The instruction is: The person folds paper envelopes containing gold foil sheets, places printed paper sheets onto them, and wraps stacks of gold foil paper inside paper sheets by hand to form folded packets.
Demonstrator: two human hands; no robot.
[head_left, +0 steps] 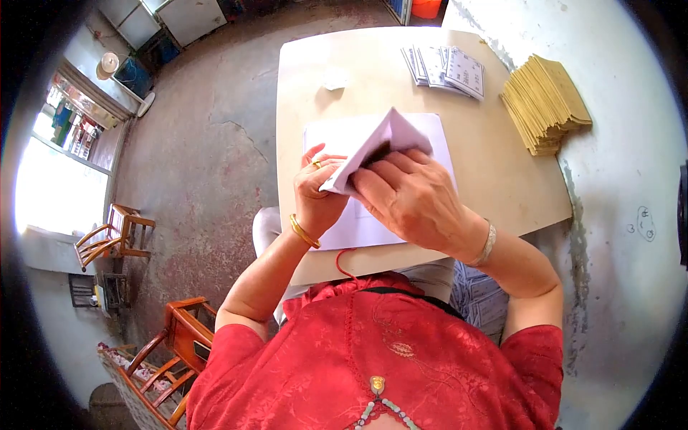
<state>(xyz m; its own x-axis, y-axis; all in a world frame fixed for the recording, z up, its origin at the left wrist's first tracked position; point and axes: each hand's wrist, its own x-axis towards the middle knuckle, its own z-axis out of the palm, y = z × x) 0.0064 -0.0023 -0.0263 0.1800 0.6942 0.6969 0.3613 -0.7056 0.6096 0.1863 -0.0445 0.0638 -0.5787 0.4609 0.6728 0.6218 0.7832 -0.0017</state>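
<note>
A folded white paper piece [390, 131], open like a pocket with a dark inside, is held up over the table. My left hand [320, 186] grips its left edge, fingers bent round it. The fingers of my right hand [412, 190] are curled at its opening, and their tips are partly hidden inside. Beneath both hands lie large white sheets [438, 147] on the pale table [509, 193].
Printed white cards [464, 72] lie fanned at the table's back right. A stack of yellow folded papers [548, 100] stands by the right wall. A small whitish item [335, 81] sits at the back left. Wooden chairs [122, 233] are on the floor at left.
</note>
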